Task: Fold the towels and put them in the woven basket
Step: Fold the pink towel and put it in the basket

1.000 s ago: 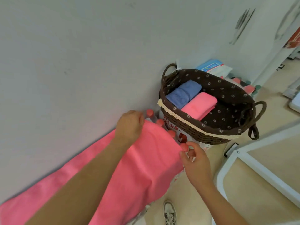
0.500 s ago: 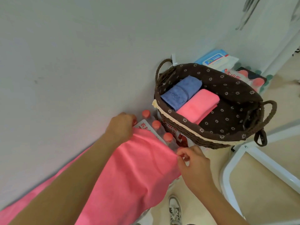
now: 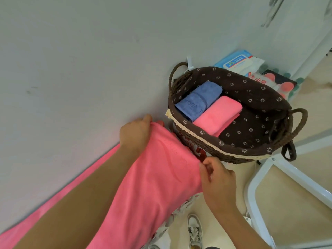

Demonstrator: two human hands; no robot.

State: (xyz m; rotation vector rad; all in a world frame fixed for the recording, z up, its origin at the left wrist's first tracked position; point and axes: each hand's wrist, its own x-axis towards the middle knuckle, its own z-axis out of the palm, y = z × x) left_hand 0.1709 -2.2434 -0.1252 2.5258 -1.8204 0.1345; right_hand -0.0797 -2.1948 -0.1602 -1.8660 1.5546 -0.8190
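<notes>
Head view: left hand grips the pink towel at its far corner. Right hand pinches its near corner beside the woven basket

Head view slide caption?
Left hand and right hand grip the end of a pink towel beside a basket holding a blue towel and a folded pink towel.

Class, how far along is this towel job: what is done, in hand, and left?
Done: a folded blue towel and a folded pink towel lie in the woven basket. In hand: the left hand and right hand grip the end corners of a long pink towel, spread unfolded. Left: fold it and place it in the basket.
</notes>
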